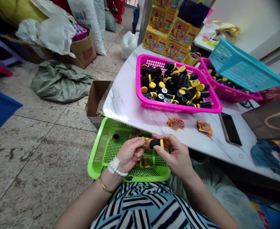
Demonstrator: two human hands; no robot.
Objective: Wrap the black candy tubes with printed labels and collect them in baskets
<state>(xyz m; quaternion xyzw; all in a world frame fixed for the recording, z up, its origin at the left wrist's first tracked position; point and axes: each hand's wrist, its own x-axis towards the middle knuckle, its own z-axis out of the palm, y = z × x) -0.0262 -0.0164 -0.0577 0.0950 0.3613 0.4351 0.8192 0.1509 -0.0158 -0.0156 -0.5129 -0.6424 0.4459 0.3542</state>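
Above a green basket [92,159], my right hand [178,156] grips a small black cylinder [156,144] with a yellow end, lying sideways between thumb and fingers. My left hand [131,152] pinches a small printed orange wrapper [146,142] at the cylinder's other end. How far the wrapper reaches over the cylinder I cannot tell. Several wrapped pieces and one dark round piece [115,137] lie in the green basket below. On the table edge in front are two small piles of printed wrappers, one pile [175,123] nearer my hands and another pile [204,127] farther right.
A pink basket [178,109] full of black and yellow cylinders stands on the white table [123,98]. Behind it are stacked yellow boxes [156,41]. To the right are a phone [230,128], a blue basket [244,66] and a brown bag [270,117]. A cardboard box [92,101] stands left.
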